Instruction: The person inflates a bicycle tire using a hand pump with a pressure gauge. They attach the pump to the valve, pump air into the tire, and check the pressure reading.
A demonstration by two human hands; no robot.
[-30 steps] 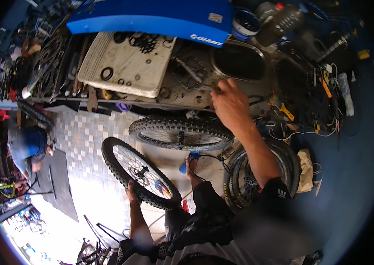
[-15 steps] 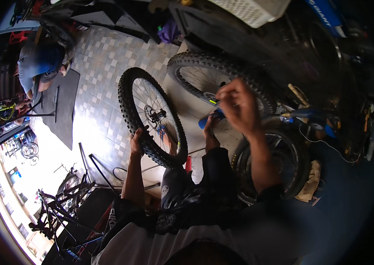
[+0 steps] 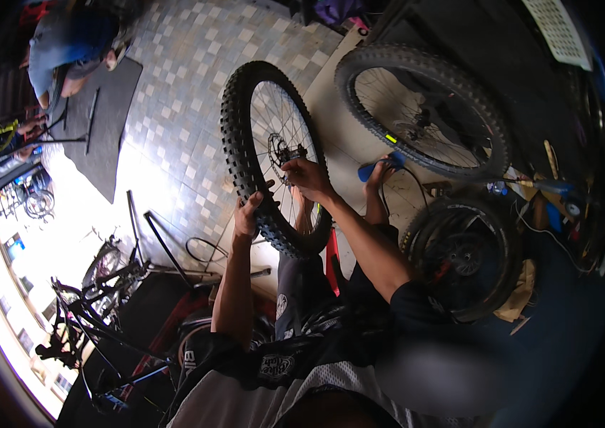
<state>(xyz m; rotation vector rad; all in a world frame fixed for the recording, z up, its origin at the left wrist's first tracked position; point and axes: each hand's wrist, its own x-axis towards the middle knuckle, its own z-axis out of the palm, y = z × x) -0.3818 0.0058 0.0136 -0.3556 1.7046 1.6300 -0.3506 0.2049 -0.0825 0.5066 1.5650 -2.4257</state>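
Observation:
A bicycle wheel with a black knobby tyre (image 3: 237,135) stands tilted upright in front of me, its lower edge by my legs. My left hand (image 3: 248,215) is closed round the near left side of this tyre, thumb over the tread. Through the spokes shows the hub (image 3: 284,150) with its disc rotor. My right hand (image 3: 308,180) is just on the near side of the hub, its fingers bent together. Whatever those fingers pinch, if anything, is too small to make out.
Another knobby-tyred wheel (image 3: 470,82) leans at the far right. Nearer right lie stacked wheels (image 3: 427,235) beside tools and a cable. Bicycle frames (image 3: 95,324) stand at the lower left. A person in a blue shirt (image 3: 70,36) crouches by a dark mat (image 3: 113,121).
My right hand has come down and left from above the other wheel to the held wheel's hub. My left hand keeps its hold on the tyre. The view has shifted.

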